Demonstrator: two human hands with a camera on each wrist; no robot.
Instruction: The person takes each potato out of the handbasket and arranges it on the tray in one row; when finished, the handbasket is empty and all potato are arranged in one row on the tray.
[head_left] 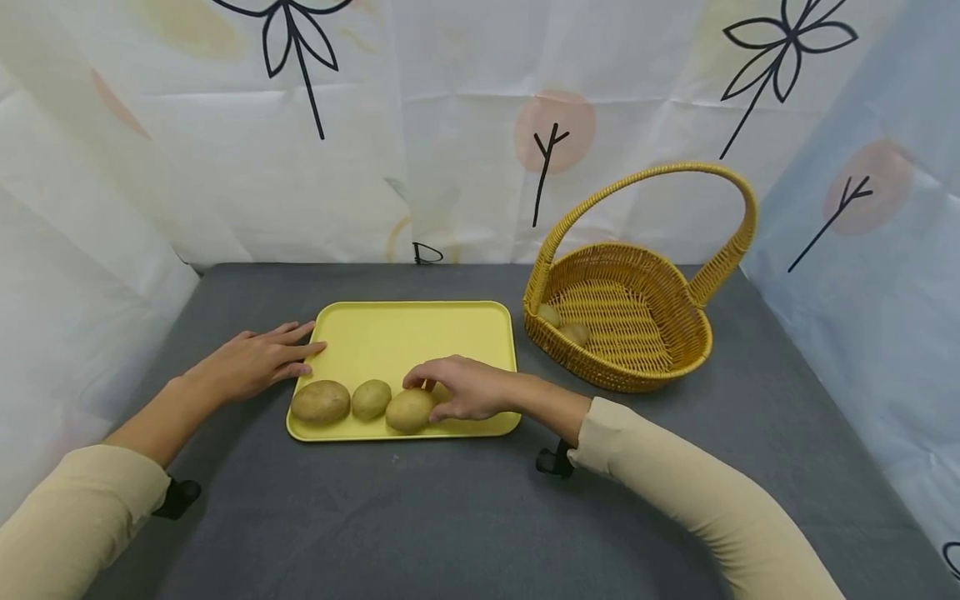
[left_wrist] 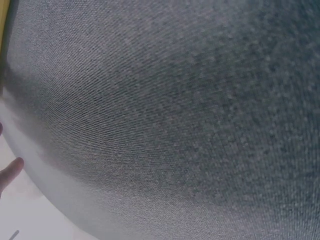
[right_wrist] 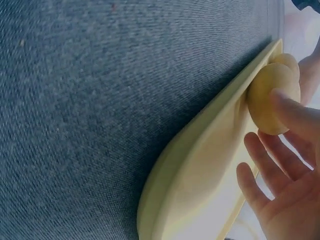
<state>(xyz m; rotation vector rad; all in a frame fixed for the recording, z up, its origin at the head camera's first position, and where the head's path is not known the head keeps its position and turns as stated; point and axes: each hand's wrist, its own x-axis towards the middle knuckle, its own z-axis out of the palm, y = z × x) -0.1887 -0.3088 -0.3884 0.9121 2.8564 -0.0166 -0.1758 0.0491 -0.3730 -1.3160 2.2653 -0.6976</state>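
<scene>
A yellow tray (head_left: 405,333) lies on the grey table, with a row of potatoes along its near edge. My right hand (head_left: 472,388) holds the rightmost plainly visible potato (head_left: 408,411), which sits on the tray. In the right wrist view the thumb (right_wrist: 287,107) lies on this potato (right_wrist: 267,90), while other fingers spread below it. A yellowish patch shows between thumb and fingers; I cannot tell whether it is another potato. Left of these are a small potato (head_left: 371,400) and a larger one (head_left: 321,402). My left hand (head_left: 258,360) rests its straight fingers at the tray's left edge.
A yellow woven basket (head_left: 675,364) with a tall arched handle stands right of the tray, two potatoes (head_left: 575,333) at its left inner side. Patterned white cloth (head_left: 465,150) hangs behind the table and along both sides.
</scene>
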